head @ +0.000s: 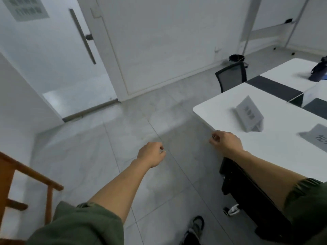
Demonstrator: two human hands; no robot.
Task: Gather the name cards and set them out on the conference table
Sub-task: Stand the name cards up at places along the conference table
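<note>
Conference table (221, 110) | tent name card (249, 115) stands near the edge, likely facing a seat; second name card (316, 138) beside | your left hand (152, 154), right hand (226, 144): fingers curled, empty

White conference table (230, 110), grey name card (248, 114), green sleeve (85, 225), black chair (231, 76), brown wooden frame (26, 174)

Name card (249, 115) print blurred, door sign (26, 8) (likewise) unreadable
</note>
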